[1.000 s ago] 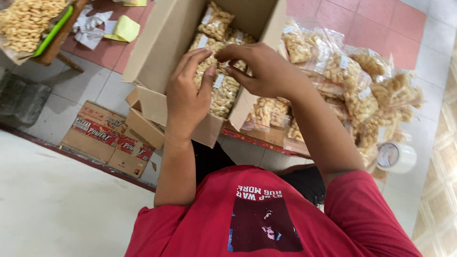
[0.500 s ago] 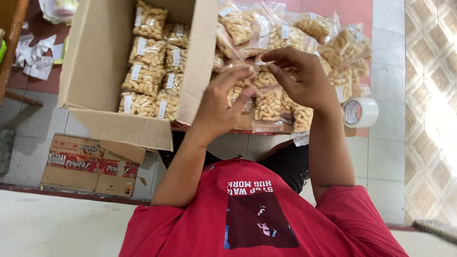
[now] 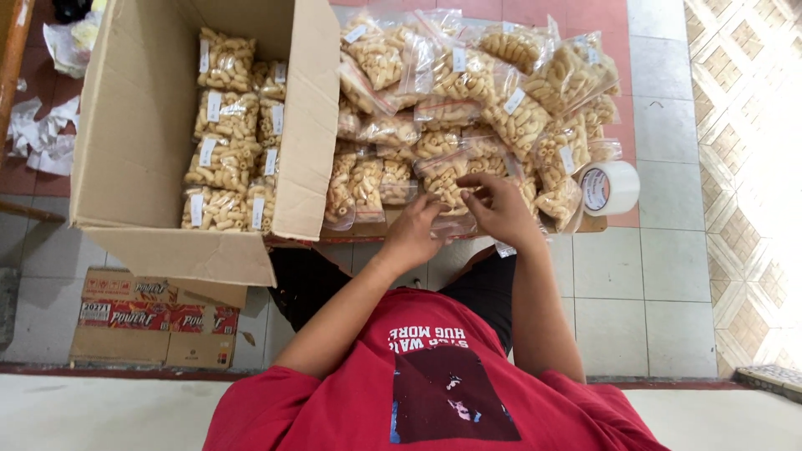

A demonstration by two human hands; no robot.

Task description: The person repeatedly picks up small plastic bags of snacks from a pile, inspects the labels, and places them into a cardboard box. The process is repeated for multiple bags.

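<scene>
Here both hands, left hand (image 3: 415,227) and right hand (image 3: 499,209), pinch one clear snack bag (image 3: 451,185) lying just ahead of them, fingers closed on its near edge.

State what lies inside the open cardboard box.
The cardboard box holds clear snack bags with white labels, stacked in rows. Anything beneath the top bags is covered.

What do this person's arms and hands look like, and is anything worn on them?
Both arms are bare from the short sleeves of a red T-shirt down to the fingers. The left hand and the right hand have no gloves on, and no watch, ring or bracelet shows on either. The shirt has a dark printed panel with pale lettering above it on the front.
</scene>
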